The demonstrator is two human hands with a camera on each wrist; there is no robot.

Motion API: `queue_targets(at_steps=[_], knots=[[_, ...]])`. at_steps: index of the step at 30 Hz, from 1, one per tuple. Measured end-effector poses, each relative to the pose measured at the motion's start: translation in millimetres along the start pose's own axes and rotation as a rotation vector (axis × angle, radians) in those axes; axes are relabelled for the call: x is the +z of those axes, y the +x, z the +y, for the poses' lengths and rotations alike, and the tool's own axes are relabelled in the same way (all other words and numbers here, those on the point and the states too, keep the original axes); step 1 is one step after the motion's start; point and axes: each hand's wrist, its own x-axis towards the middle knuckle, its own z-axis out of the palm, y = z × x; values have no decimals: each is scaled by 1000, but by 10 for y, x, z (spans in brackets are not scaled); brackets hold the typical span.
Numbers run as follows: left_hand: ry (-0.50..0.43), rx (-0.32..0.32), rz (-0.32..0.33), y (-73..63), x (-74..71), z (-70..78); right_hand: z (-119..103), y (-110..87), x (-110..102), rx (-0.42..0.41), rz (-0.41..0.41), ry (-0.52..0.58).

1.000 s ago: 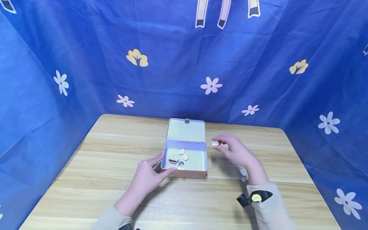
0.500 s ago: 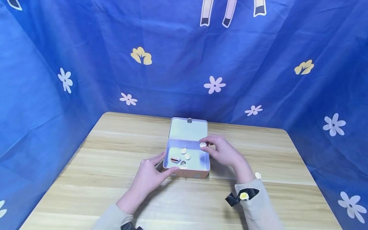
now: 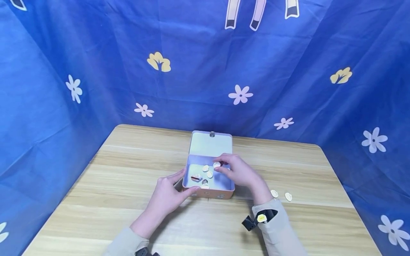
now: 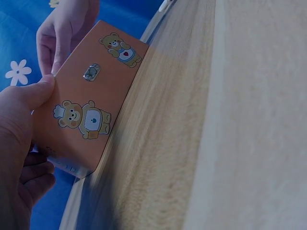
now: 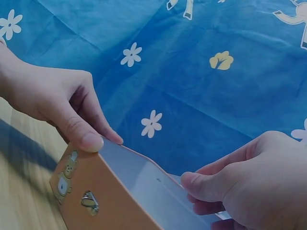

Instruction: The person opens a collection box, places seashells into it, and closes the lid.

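Our right hand (image 3: 235,171) pinches a white piece (image 3: 216,164) over the box (image 3: 214,194); our left hand (image 3: 169,195) grips its near-left corner. The raised lid (image 3: 210,144) ends by the table's (image 3: 134,167) far edge; we see wood stretching left, right and near.

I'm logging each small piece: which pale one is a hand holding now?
The pale piece pinched by the right hand at the open box; other pieces lie loose inside it or on the table to its right.
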Motion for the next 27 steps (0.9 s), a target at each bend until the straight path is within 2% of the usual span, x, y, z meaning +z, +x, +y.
queue_targets(at_steps=[13, 27], knots=[[6, -8, 9, -2, 22, -34, 24, 40, 135, 17, -29, -1], [-3, 13, 15, -5, 23, -37, 29, 48, 195, 28, -47, 8]])
